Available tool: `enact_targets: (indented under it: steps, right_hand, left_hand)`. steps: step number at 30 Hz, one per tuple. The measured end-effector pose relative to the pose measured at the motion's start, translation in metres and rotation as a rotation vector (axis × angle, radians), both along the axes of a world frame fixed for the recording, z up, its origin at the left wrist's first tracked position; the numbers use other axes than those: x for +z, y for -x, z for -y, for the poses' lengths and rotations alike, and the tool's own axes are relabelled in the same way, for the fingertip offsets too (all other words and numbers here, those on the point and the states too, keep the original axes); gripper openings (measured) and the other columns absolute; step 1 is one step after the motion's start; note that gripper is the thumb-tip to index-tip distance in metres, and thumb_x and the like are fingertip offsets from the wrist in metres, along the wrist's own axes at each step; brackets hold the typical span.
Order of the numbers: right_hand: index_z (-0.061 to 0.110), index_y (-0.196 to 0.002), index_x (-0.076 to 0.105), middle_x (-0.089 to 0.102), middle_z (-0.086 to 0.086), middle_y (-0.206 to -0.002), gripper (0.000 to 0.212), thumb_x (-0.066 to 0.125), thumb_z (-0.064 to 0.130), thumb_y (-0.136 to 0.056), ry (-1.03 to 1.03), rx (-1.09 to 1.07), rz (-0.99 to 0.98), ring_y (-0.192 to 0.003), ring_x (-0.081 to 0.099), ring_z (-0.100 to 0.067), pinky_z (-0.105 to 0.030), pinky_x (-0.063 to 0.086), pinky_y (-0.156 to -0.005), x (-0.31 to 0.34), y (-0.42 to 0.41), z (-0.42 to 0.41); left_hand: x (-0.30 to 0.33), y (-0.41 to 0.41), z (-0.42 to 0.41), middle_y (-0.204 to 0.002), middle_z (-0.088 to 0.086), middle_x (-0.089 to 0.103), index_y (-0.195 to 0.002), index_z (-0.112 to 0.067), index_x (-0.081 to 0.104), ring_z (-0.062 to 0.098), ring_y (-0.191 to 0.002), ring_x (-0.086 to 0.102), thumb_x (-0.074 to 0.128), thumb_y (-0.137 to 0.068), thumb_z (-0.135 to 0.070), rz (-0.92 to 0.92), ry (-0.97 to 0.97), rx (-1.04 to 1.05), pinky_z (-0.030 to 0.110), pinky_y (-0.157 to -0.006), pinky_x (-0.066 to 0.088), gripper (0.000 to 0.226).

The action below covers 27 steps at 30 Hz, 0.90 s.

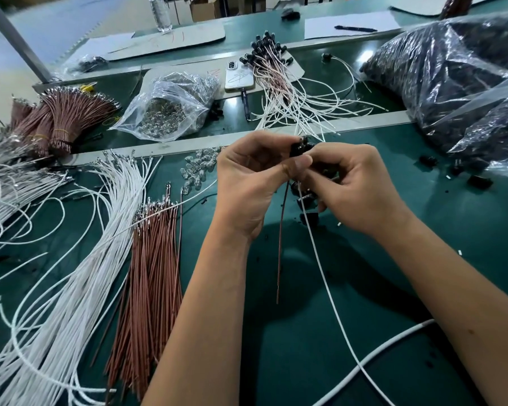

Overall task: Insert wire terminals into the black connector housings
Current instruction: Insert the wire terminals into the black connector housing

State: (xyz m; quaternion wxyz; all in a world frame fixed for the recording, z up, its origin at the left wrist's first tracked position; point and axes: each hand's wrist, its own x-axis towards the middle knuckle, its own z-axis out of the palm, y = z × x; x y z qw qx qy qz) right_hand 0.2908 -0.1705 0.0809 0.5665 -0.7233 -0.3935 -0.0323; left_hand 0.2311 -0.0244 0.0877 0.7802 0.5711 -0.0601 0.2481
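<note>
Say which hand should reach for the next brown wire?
Left, probably: the loose brown wires lie beside the left hand. The right hand is farther away and holds several black housings.

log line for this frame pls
step: terminal insertion | left hand: holds black connector housing | right hand: pinches at housing | brown wire, white wire: hanging

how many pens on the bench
2. One pen lies on the white paper at the far right; another pen lies just below the phone in the middle row. More may be hidden under the bags.
</note>
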Motion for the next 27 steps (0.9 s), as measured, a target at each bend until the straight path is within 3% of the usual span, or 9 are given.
enact_targets:
  steps: [2, 5, 12, 16, 23, 27]
  right_hand:
    - [0.019, -0.090, 0.076, 0.066, 0.015, -0.066, 0.004, 0.078, 0.018, -0.094, -0.021, 0.016, -0.047, -0.054, 0.056, -0.002, -0.019, 0.044, -0.052, -0.001, 0.001, 0.000]
    - [0.012, -0.089, 0.077, 0.066, 0.008, -0.067, 0.009, 0.079, 0.020, -0.093, -0.068, 0.011, -0.097, -0.056, 0.051, -0.003, -0.020, 0.041, -0.053, -0.001, 0.002, -0.001]
    - [0.020, -0.089, 0.074, 0.069, 0.004, -0.072, 0.011, 0.073, 0.013, -0.097, -0.067, 0.055, -0.149, -0.067, 0.060, -0.005, -0.023, 0.051, -0.061, 0.000, 0.000, 0.001]
    - [0.012, -0.088, 0.073, 0.065, 0.010, -0.064, 0.010, 0.072, 0.013, -0.098, -0.093, 0.084, -0.224, -0.054, 0.053, 0.002, -0.013, 0.042, -0.053, 0.000, 0.000, 0.001]
    - [0.019, -0.085, 0.078, 0.065, 0.003, -0.067, 0.006, 0.078, 0.023, -0.090, -0.084, 0.176, -0.341, -0.053, 0.048, -0.007, -0.019, 0.040, -0.049, -0.002, -0.003, 0.001]
    - [0.021, -0.084, 0.081, 0.071, -0.010, -0.070, 0.009, 0.083, 0.029, -0.085, -0.051, 0.157, -0.329, -0.049, 0.051, -0.013, -0.023, 0.043, -0.045, -0.004, -0.006, 0.003]
  left_hand:
    - [0.001, 0.000, -0.001, -0.078, 0.000, 0.073, -0.076, -0.017, 0.077, 0.011, -0.075, 0.067, 0.076, -0.068, 0.018, -0.006, 0.011, 0.021, 0.027, -0.076, 0.056, 0.036]
    - [0.002, 0.000, 0.000, -0.079, 0.002, 0.072, -0.076, -0.016, 0.077, 0.013, -0.076, 0.067, 0.075, -0.068, 0.016, -0.010, 0.051, 0.008, 0.029, -0.077, 0.056, 0.033]
    - [0.003, 0.000, 0.006, -0.081, -0.003, 0.075, -0.075, -0.022, 0.077, 0.009, -0.075, 0.070, 0.075, -0.070, 0.011, -0.059, 0.023, -0.003, 0.023, -0.073, 0.056, 0.033]
    - [0.005, 0.001, 0.006, -0.081, -0.004, 0.075, -0.075, -0.023, 0.077, 0.008, -0.075, 0.068, 0.077, -0.071, 0.006, -0.078, 0.005, 0.008, 0.024, -0.074, 0.055, 0.030]
    - [0.007, 0.004, -0.002, -0.075, 0.002, 0.072, -0.076, -0.019, 0.076, 0.015, -0.070, 0.065, 0.076, -0.077, 0.001, -0.109, 0.004, 0.022, 0.026, -0.068, 0.054, 0.020]
    - [0.007, 0.004, -0.005, -0.074, 0.002, 0.071, -0.075, -0.016, 0.075, 0.015, -0.067, 0.063, 0.080, -0.074, 0.002, -0.098, -0.007, 0.045, 0.027, -0.067, 0.054, 0.019]
